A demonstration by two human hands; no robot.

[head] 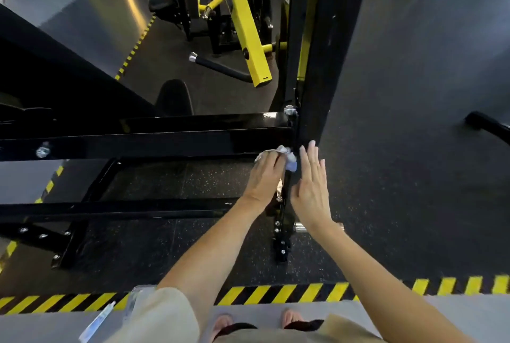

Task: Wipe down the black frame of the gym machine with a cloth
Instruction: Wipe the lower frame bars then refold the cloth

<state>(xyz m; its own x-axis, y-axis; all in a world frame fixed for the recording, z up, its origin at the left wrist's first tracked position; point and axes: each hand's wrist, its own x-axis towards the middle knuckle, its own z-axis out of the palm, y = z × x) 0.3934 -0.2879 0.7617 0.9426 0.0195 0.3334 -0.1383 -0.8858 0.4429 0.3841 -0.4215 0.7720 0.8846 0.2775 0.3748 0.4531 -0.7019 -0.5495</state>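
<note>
The gym machine's black frame (171, 138) has a horizontal beam across the middle that meets a tall black upright post (323, 66). My left hand (265, 177) presses a small crumpled pale grey-blue cloth (288, 159) against the frame just below that joint. My right hand (313, 185) is flat with its fingers straight and together, resting against the right side of the post's lower part, right next to the cloth. A lower black bar (116, 210) runs under the beam.
Yellow-and-black hazard tape (276, 294) marks the floor edge near my feet. A yellow machine arm (245, 25) with a black handle (220, 66) stands behind the frame. Another black machine foot (488, 124) lies at the right. Dark rubber floor surrounds the post.
</note>
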